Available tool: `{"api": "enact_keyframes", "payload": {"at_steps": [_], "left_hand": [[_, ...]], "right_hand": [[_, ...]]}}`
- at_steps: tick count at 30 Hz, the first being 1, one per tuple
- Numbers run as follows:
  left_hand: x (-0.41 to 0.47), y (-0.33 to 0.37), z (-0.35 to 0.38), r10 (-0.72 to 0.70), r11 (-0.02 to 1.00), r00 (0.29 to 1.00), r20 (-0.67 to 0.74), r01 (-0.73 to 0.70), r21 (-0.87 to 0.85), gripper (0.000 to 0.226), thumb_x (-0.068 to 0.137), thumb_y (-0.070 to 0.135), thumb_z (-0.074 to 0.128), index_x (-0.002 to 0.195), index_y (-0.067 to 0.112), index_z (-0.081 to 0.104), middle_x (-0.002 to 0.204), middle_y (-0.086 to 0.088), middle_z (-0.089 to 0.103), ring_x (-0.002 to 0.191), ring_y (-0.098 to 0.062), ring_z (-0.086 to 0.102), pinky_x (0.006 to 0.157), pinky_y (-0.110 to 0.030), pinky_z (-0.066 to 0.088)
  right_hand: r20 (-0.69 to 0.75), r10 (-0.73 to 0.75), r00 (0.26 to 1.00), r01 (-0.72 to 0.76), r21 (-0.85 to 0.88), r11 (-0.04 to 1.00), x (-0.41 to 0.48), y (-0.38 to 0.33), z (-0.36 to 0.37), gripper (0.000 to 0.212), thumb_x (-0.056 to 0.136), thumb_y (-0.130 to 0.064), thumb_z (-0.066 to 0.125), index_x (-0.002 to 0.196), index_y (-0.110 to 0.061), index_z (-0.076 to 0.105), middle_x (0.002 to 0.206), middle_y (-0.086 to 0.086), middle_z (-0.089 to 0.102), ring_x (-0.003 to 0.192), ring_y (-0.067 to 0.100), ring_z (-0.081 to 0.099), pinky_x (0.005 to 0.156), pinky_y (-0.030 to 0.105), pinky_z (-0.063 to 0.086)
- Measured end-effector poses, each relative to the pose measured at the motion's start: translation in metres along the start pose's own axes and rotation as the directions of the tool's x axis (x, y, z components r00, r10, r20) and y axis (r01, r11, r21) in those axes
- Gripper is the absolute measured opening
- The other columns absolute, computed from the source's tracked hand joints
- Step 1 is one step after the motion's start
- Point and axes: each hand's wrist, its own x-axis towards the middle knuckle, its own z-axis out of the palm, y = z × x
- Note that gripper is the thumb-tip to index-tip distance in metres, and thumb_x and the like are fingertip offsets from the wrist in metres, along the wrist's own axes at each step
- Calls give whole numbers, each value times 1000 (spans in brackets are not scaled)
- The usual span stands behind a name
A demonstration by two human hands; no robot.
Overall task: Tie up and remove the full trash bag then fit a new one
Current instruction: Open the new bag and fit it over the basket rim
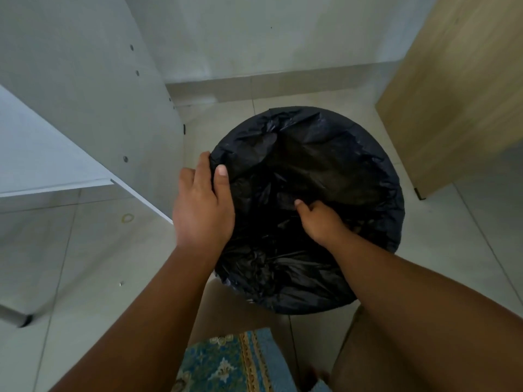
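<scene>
patterned cloth (226, 360) at near edge, on lap. left hand (202, 205): pinching black bag (325, 154) over bin's left rim, likely anchoring it. right hand (318, 219): curled inside bag, gripping loose plastic. bin stands on floor (85, 250) between white cabinet (70, 94), wooden panel (452, 94).

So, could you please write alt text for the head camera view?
Two bare hands work a black trash bag lining a round bin: the left hand grips its rim, the right hand reaches inside. Around it are a tiled floor and cabinet panels.
</scene>
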Motion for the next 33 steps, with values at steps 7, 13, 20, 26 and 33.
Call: {"api": "enact_keyframes", "payload": {"at_steps": [7,13,20,26,33], "left_hand": [[3,3,3,-15,1000,1000,12,15,-11,56,106,48,25,155,22,35,122,-13,54,99,-18,47,83,-29,35],[11,-1,4,-69,995,997,35,71,-70,55,105,52,23,152,27,35,128,-12,51,112,-26,53,85,-33,38],[26,-3,-1,-211,968,977,34,213,-135,54,107,48,24,154,25,35,139,-18,48,124,-36,51,94,-36,36],[42,-10,-1,-322,929,947,11,318,-187,52,105,51,20,130,17,50,120,-20,53,107,-38,55,86,-40,39],[49,-21,-14,-477,848,878,-37,450,-280,56,104,52,26,144,16,42,143,-18,48,126,-37,48,101,-45,36]], "right_hand": [[-20,-8,1000,6,-105,994,26,5,-1,79,97,-66,35,152,-9,35,151,22,41,134,42,44,111,44,39],[109,-225,968,236,-111,965,-4,-29,-24,57,100,-50,49,128,-4,65,126,17,67,111,31,63,92,30,48],[-559,-612,559,435,-430,791,-75,-13,-77,42,96,-45,52,123,-14,63,122,10,63,113,30,57,94,48,47],[-466,-436,770,432,-122,894,-56,-2,-56,81,99,-52,45,160,-12,11,165,9,16,148,27,26,114,40,29],[-330,-520,788,516,-105,850,-13,-43,-62,80,101,-54,39,161,-13,6,168,6,11,153,20,16,118,33,18]]}}
